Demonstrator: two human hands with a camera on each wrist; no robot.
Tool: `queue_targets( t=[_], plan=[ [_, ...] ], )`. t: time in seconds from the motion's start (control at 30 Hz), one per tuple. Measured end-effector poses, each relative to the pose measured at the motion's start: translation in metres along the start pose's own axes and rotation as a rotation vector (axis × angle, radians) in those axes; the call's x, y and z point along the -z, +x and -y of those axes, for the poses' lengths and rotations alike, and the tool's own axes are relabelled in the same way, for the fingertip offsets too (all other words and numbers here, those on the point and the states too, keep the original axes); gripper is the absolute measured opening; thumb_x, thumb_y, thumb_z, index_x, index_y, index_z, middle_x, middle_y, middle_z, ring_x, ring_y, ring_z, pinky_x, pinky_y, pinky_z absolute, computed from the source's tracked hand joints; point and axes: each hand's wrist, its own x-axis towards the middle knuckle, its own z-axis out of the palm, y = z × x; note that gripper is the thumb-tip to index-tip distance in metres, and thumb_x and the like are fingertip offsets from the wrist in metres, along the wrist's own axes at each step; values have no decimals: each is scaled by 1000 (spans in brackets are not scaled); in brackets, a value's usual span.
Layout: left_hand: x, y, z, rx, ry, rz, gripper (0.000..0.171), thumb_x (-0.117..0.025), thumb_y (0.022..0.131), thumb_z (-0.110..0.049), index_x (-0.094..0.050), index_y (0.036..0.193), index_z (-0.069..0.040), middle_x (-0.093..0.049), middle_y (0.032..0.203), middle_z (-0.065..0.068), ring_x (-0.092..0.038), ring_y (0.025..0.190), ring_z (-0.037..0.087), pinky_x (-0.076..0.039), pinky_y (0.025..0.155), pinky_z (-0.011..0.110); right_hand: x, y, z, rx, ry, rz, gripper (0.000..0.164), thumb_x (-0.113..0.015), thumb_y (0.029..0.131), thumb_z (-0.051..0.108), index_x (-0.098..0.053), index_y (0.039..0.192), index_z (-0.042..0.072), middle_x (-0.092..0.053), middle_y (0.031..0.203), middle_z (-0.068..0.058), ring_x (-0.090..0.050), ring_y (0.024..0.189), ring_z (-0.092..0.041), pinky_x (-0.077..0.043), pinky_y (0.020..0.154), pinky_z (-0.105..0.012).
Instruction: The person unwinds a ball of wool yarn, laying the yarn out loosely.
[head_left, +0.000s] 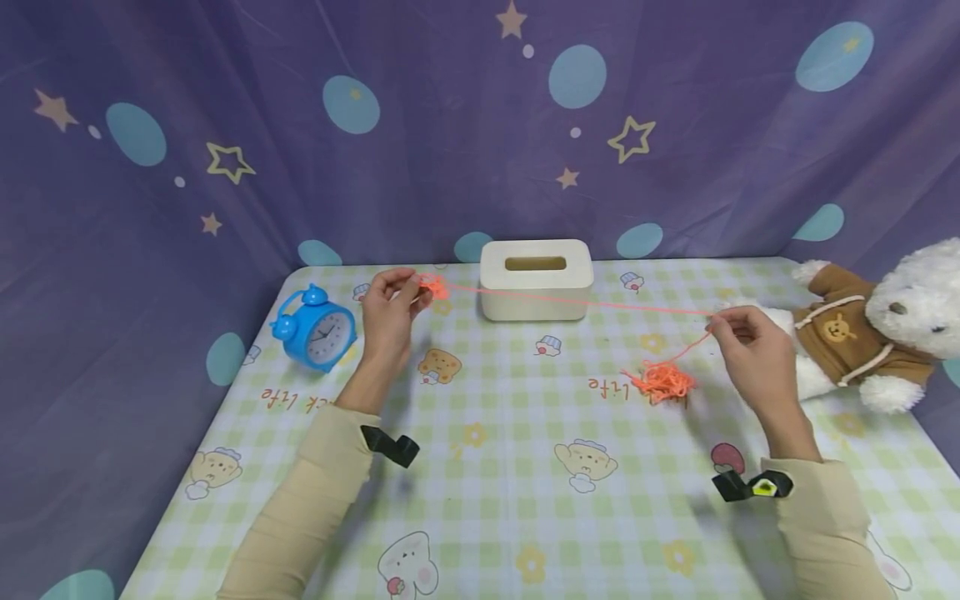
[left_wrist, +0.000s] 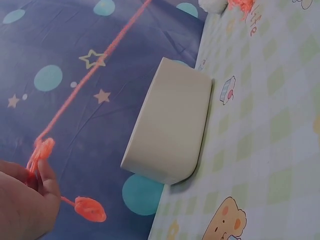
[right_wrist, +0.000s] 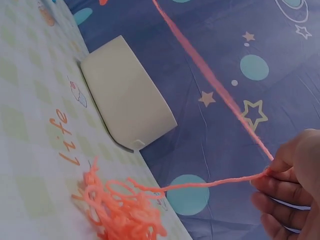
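Observation:
A strand of orange yarn point(head_left: 525, 296) stretches nearly straight between the two hands, above the table. My left hand point(head_left: 390, 315) pinches a small bunch of the yarn point(left_wrist: 44, 150) at the left; one loose loop dangles beside the fingers in the left wrist view. Thumb and forefinger of my right hand point(head_left: 757, 354) pinch the strand at its other end. From there the yarn runs down to a loose, tangled heap of yarn point(head_left: 663, 382) lying on the table, seen closer as the yarn heap point(right_wrist: 122, 210) in the right wrist view.
A cream tissue box point(head_left: 536, 304) stands at the back middle, behind the strand. Left of the left hand is a blue alarm clock point(head_left: 315, 333). A white teddy bear point(head_left: 855, 325) in a brown hoodie lies at the right. Checked cloth point(head_left: 510, 508) covers the table.

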Motion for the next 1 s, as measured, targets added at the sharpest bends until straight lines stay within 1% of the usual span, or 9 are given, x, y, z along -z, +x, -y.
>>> queue_targets(
  t=[0.17,0.27,0.33,0.43,0.53,0.63,0.7,0.83,1.0],
  plan=[
    [1,2,-1,-8,-2,-36,10,-55,94,3,-54,102,-3,-51,87,5,-61,77,13,-55,76,23,6,0,-6,-32,-51,8,26,-56,95,31,-67,102,8,-56,77,22,-49,70,9,-39,63,-14],
    [1,3,-1,-10,-10,-44,10,-55,94,3,-54,101,-3,-51,87,6,-61,77,14,-55,76,22,8,-2,-8,-26,-99,52,28,-54,96,31,-67,102,7,-63,82,7,-47,68,11,-40,62,-16],
    [1,3,-2,-11,-10,-42,9,-55,94,3,-54,101,-4,-51,87,6,-61,77,14,-55,75,22,9,-3,-10,-11,-139,105,29,-53,97,31,-66,103,6,-65,87,-4,-46,68,12,-40,61,-18],
    [0,2,-2,-16,-8,-32,10,-55,94,2,-53,102,-2,-52,87,6,-62,76,14,-55,74,22,7,-5,-12,27,-176,179,28,-53,97,30,-65,103,5,-68,91,-13,-51,72,4,-41,62,-23],
    [-2,1,-2,-22,-5,-19,10,-56,94,2,-53,102,-1,-52,87,5,-62,75,13,-55,72,22,3,-7,-15,57,-200,228,24,-54,97,27,-65,100,6,-69,91,-15,-60,78,-16,-43,64,-30],
    [-4,0,-2,-29,-11,-5,9,-57,93,2,-54,100,-2,-52,86,6,-62,74,14,-54,72,22,-3,-8,-18,66,-216,279,23,-54,97,27,-65,100,6,-69,92,-15,-63,86,-30,-44,66,-36],
    [-6,-2,-2,-33,-10,8,9,-57,93,3,-54,99,-3,-52,86,5,-62,75,14,-55,73,22,-6,-8,-20,65,-222,312,22,-54,97,25,-65,100,6,-69,94,-15,-63,89,-33,-45,68,-40],
    [-9,-4,-3,-41,11,46,8,-57,93,3,-55,97,-4,-52,85,5,-61,75,14,-55,74,23,-11,-8,-19,65,-236,352,21,-54,96,22,-65,102,5,-68,95,-16,-63,89,-33,-45,69,-43],
    [-12,-8,-5,-50,55,85,8,-58,93,0,-56,95,-8,-54,87,4,-61,74,13,-55,72,22,-16,-5,-6,98,-231,320,21,-55,96,22,-63,103,5,-68,95,-16,-61,89,-33,-46,76,-49]
  ],
)
